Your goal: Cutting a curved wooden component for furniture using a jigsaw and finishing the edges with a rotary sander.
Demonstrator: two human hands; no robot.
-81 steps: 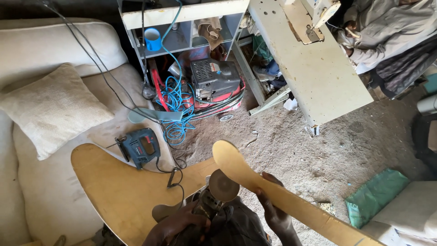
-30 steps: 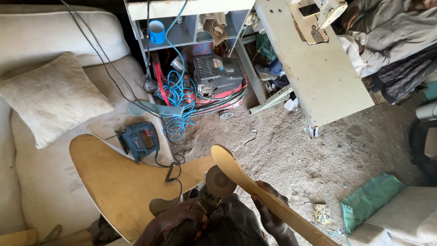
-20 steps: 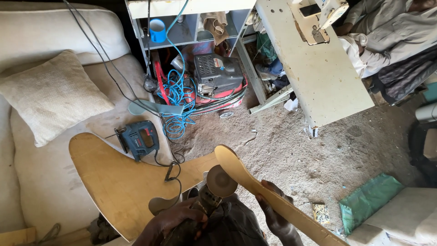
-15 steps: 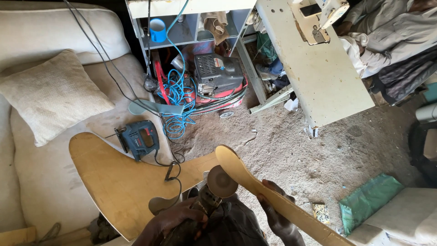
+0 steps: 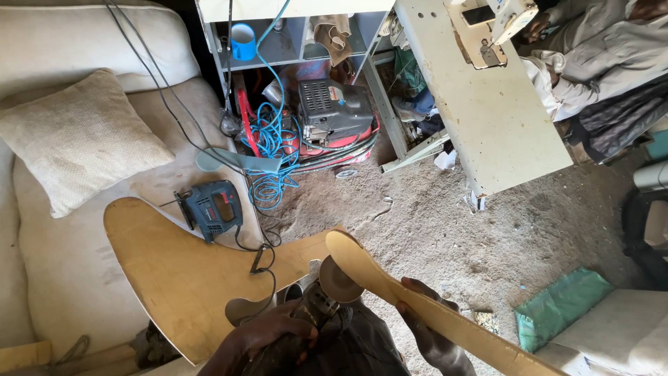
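Fingers of left hand (image 5: 268, 339) gripping one grinder (image 5: 321, 301), right hand (image 5: 430, 335) under one curved plywood strip (image 5: 417, 310)

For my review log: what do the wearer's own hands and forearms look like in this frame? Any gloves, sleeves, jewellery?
Both hands are bare: no gloves on the left hand or the right hand. No ring, watch or bracelet shows on either, though the wrists run off the bottom edge, so sleeves cannot be judged. Dark grey clothing lies between the hands. The fingers look dusty.
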